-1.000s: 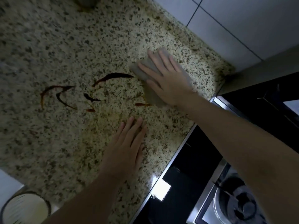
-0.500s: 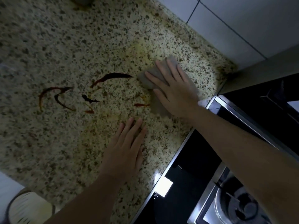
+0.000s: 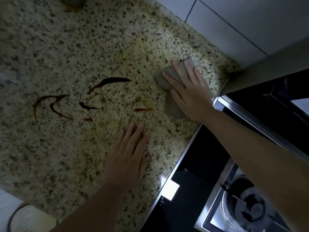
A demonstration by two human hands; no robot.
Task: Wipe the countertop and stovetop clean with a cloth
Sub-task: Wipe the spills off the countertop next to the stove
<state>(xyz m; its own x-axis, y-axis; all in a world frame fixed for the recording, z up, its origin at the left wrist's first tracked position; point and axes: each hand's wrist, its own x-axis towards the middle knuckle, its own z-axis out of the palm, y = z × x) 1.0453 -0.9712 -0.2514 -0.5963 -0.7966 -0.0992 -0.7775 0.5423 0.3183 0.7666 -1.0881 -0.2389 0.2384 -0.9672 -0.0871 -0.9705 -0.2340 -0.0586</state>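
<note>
A speckled granite countertop fills most of the view. Dark reddish-brown sauce streaks curve across its middle. My right hand lies flat with straight fingers on a grey cloth, pressing it onto the counter near the black glass stovetop. The cloth shows past my fingertips and under my palm. My left hand rests flat on the granite in front of the streaks, fingers straight, holding nothing.
A gas burner sits at the bottom right of the stovetop. White wall tiles back the counter. A round pale container stands at the bottom left beyond the counter's edge. A dark object is cut off at the top.
My right hand has slid the cloth a little to the right, away from the streaks and toward the stovetop's edge. My left hand stays in place.
</note>
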